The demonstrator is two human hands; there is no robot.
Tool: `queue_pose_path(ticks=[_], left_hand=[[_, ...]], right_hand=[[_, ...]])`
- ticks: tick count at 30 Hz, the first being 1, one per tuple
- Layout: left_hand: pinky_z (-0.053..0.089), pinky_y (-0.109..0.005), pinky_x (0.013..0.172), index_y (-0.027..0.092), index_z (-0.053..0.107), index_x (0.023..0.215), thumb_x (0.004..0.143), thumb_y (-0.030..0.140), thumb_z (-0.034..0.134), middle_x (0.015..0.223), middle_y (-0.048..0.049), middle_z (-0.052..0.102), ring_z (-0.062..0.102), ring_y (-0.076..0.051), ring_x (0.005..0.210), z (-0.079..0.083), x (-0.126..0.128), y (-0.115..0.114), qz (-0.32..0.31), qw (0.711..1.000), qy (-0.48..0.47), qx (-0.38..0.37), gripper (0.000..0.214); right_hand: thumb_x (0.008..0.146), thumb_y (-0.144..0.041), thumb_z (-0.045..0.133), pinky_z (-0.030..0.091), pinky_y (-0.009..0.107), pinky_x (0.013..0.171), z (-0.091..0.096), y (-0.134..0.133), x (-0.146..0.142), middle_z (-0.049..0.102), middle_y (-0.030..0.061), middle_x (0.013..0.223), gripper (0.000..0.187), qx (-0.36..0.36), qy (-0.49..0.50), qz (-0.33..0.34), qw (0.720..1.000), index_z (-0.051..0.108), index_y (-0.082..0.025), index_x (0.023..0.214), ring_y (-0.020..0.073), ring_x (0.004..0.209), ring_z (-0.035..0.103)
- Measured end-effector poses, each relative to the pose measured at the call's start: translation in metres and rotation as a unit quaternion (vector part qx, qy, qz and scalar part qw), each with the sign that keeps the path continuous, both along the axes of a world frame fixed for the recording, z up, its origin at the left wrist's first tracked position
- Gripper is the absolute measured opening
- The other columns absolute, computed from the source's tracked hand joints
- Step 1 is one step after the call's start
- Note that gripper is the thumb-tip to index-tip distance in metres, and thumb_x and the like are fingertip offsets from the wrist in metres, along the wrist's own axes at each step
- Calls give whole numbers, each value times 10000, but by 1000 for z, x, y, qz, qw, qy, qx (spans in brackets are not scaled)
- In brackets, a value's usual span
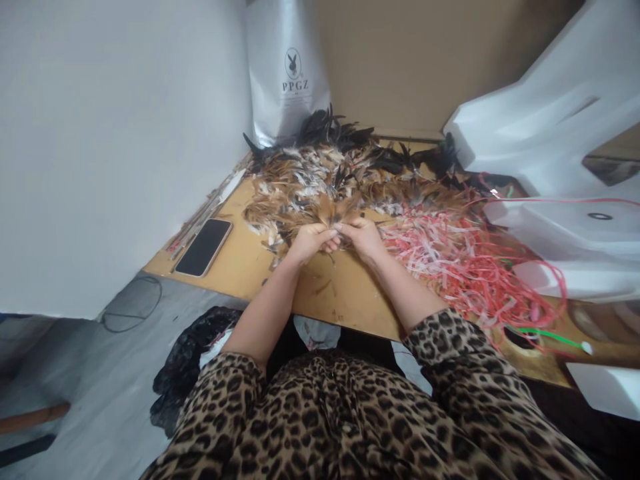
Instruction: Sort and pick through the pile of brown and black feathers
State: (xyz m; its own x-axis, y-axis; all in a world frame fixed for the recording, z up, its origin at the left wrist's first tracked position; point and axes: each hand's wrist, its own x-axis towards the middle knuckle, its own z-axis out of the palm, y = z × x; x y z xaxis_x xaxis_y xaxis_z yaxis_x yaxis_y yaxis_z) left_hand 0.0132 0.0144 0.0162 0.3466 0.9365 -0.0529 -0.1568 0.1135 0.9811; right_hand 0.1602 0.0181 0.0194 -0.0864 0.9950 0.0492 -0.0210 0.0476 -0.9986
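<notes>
My left hand [314, 241] and my right hand [361, 237] meet over the near part of the tabletop, thumbs almost touching. Both are closed in a pinch on a small bunch of brown feathers [331, 210], which fans out upward away from me. How many feathers each hand grips is too small to tell. Just beyond my hands spreads a big heap of brown, white and black feathers [310, 175]. Beside my right forearm lies a tangle of pink and red strips [450, 263].
A phone [204, 247] lies at the left of the wooden table [245, 267], near thin sticks along the wall. A white printed bag [290, 80] stands behind the feathers. White machine-like casings [540, 100] stand at the right. A black plastic bag [187, 367] sits below the front edge.
</notes>
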Motion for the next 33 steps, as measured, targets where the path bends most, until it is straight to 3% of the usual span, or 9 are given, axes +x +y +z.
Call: queue_pose_path(ticks=[4, 8, 13, 15, 19, 24, 27, 30, 33], left_hand=[[422, -186, 475, 91, 633, 684, 684, 326, 668, 586, -43, 629, 548, -68, 468, -2, -1, 2, 2, 1000, 11, 3, 238], [407, -170, 471, 87, 639, 700, 691, 339, 662, 594, -46, 636, 537, -55, 467, -1, -6, 6, 64, 998, -13, 8, 253], [390, -141, 464, 106, 631, 755, 682, 304, 676, 709, -42, 670, 535, -30, 493, 1, -12, 13, 166, 982, -87, 2, 216], [387, -136, 454, 106, 630, 756, 680, 292, 680, 696, -35, 665, 532, -27, 487, 1, -14, 14, 175, 979, -106, 1, 207], [385, -129, 442, 104, 633, 752, 672, 273, 690, 679, -30, 661, 534, -27, 480, 0, -14, 14, 174, 976, -131, -1, 196], [388, -123, 450, 109, 638, 767, 686, 266, 678, 683, -29, 662, 538, -25, 490, -1, -14, 14, 172, 976, -132, -8, 181], [389, -128, 452, 110, 636, 771, 695, 266, 669, 693, -34, 665, 541, -29, 496, -1, -13, 14, 172, 978, -120, -10, 177], [392, -131, 459, 111, 633, 775, 698, 273, 666, 706, -39, 670, 546, -31, 507, 0, -13, 13, 175, 979, -107, -13, 182], [396, -132, 459, 108, 633, 772, 683, 284, 680, 707, -40, 671, 548, -33, 505, 0, -13, 13, 166, 980, -106, -14, 203]], right_hand=[[544, -464, 726, 274, 206, 437, 0, 0, -2, 458, -60, 447, 363, -18, 37, -11, 999, 542, -151, 561, 51, 423, 359], [581, -446, 701, 308, 204, 453, 8, -1, 2, 522, -47, 513, 335, -11, 32, -17, 999, 627, -159, 739, 58, 443, 395], [645, -377, 642, 368, 223, 526, 14, 0, 15, 599, -1, 592, 247, 55, -161, 34, 985, 654, -141, 715, 91, 526, 473], [683, -326, 599, 383, 231, 568, 15, -1, 17, 621, 14, 632, 192, 106, -260, 71, 957, 659, -144, 700, 109, 575, 511], [735, -244, 528, 382, 244, 657, 18, -9, 13, 653, 32, 752, 154, 211, -446, 104, 864, 665, -174, 719, 137, 697, 558], [755, -253, 510, 371, 258, 655, 15, -16, 3, 654, 61, 845, 165, 218, -560, 75, 796, 659, -189, 780, 173, 787, 571], [752, -232, 499, 381, 264, 672, 9, -12, 2, 646, 66, 811, 167, 209, -534, 47, 818, 657, -179, 745, 169, 760, 565], [724, -259, 541, 399, 254, 648, 6, -5, 7, 635, 49, 730, 146, 172, -394, 8, 903, 648, -161, 707, 146, 689, 549], [676, -351, 614, 370, 219, 501, 10, 0, 13, 585, 4, 568, 210, 40, -193, 8, 980, 631, -145, 709, 94, 498, 472]])
